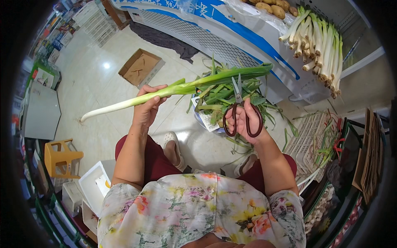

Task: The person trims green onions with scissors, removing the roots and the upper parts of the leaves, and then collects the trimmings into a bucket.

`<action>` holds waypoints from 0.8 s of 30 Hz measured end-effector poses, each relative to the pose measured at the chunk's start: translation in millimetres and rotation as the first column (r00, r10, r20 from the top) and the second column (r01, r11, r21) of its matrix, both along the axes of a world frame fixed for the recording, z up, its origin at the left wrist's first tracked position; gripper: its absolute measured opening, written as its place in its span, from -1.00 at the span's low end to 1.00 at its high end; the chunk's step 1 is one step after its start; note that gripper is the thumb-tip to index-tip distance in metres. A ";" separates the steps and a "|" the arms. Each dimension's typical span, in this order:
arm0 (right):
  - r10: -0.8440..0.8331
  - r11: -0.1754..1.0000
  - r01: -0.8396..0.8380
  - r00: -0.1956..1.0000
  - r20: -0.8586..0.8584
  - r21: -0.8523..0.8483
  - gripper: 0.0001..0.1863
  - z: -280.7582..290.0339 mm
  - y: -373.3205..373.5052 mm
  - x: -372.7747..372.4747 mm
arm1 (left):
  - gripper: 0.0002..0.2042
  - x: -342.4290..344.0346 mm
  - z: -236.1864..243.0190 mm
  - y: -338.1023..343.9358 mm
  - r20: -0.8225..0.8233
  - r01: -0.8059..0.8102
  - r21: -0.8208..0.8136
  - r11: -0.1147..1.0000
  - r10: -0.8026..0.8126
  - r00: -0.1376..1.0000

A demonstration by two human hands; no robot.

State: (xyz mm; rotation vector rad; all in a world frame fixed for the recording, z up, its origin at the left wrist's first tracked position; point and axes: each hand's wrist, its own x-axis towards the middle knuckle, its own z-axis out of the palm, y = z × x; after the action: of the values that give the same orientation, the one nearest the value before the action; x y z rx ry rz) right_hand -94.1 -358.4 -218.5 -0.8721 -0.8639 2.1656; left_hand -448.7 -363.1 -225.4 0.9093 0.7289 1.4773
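Observation:
My left hand is closed around the pale stalk of a long green onion. Its white root end points to the lower left, and its green leaves reach to the upper right. In my right hand is a pair of scissors with dark brown handles, blades pointing up and partly apart. The blade tips are close to the leaves; whether they touch, I cannot tell. Below the leaves, a heap of green trimmings fills a container whose rim is mostly hidden, and some scraps spill onto the floor.
Bundled green onions and potatoes lie on the shelf at upper right. A cardboard box sits on the tiled floor. To the left are a yellow stool and a white foam box; at right, a white plastic crate and flattened cardboard.

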 end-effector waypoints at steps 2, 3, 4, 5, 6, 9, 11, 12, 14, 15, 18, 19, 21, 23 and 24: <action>0.022 1.000 -0.022 0.999 0.041 -0.009 -0.19 0.2 2.1 2.5 | -0.81 -4.2 0.9 -0.6 -0.013 0.016 0.004 1.000 -0.016 1.000; 0.011 1.000 -0.013 0.991 0.134 0.015 -0.21 1.5 2.2 3.0 | -0.81 -7.3 0.9 -0.5 -0.027 0.037 0.009 0.999 -0.037 0.999; -0.002 0.999 -0.008 0.974 0.228 0.041 -0.22 6.0 2.1 2.7 | -0.81 -11.1 1.1 -0.4 -0.039 0.057 0.014 0.998 -0.056 0.998; -0.016 0.998 -0.006 0.948 0.319 0.067 -0.24 8.3 2.1 2.4 | -0.81 -14.4 1.2 -0.1 -0.052 0.076 0.019 0.997 -0.075 0.996; -0.028 0.992 -0.020 0.922 0.385 0.121 -0.27 7.4 2.4 2.0 | -0.81 -17.2 1.2 0.1 -0.059 0.091 0.024 0.996 -0.089 0.994; -0.101 0.970 -0.041 0.828 0.551 0.239 -0.39 -2.0 2.1 0.3 | -0.82 -20.3 1.8 2.7 -0.070 0.114 0.022 0.993 -0.112 0.991; -0.149 0.968 -0.014 0.767 0.624 0.249 -0.39 4.9 -0.7 -5.9 | -0.81 -21.0 3.1 3.6 -0.064 0.089 -0.001 0.996 -0.089 0.994; -0.173 0.967 -0.001 0.733 0.658 0.255 -0.39 7.1 -2.8 -9.3 | -0.81 -22.5 2.7 3.7 -0.048 0.056 -0.016 0.998 -0.057 0.997; -0.248 0.946 0.062 0.769 0.589 0.318 -0.40 7.8 -7.3 -13.2 | -0.81 -30.5 2.5 3.9 -0.019 -0.015 -0.040 0.999 0.014 1.000; -0.258 0.942 0.072 0.780 0.569 0.329 -0.41 11.6 -10.2 -12.8 | -0.80 -35.2 0.1 3.3 0.002 -0.045 -0.046 0.998 0.045 0.999; -0.149 0.969 0.037 0.872 0.466 0.242 -0.39 3.5 -14.1 -0.1 | -0.81 -41.9 -1.7 4.9 0.087 -0.099 -0.049 0.994 0.103 0.991; -0.100 0.981 0.022 0.907 0.408 0.193 -0.38 1.6 -17.2 1.8 | -0.81 -41.4 -1.6 5.3 0.102 -0.105 -0.046 0.993 0.109 0.989; 0.021 0.994 -0.054 0.950 0.310 0.098 -0.32 -8.5 -16.2 6.5 | -0.81 -39.8 -0.7 6.4 0.133 -0.118 -0.039 0.992 0.122 0.984; 0.031 0.993 -0.063 0.952 0.306 0.096 -0.32 -13.7 -15.4 3.4 | -0.81 -38.5 0.3 5.9 0.136 -0.108 -0.045 0.993 0.113 0.984; 0.034 0.993 -0.066 0.952 0.304 0.096 -0.32 -14.9 -14.3 1.8 | -0.81 -37.6 0.3 6.1 0.137 -0.102 -0.048 0.994 0.108 0.985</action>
State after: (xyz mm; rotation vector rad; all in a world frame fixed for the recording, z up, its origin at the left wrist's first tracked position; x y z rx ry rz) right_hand -92.3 -372.8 -233.4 -1.1577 -1.1493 2.0380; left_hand -486.3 -357.0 -225.1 0.7377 0.7094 1.5963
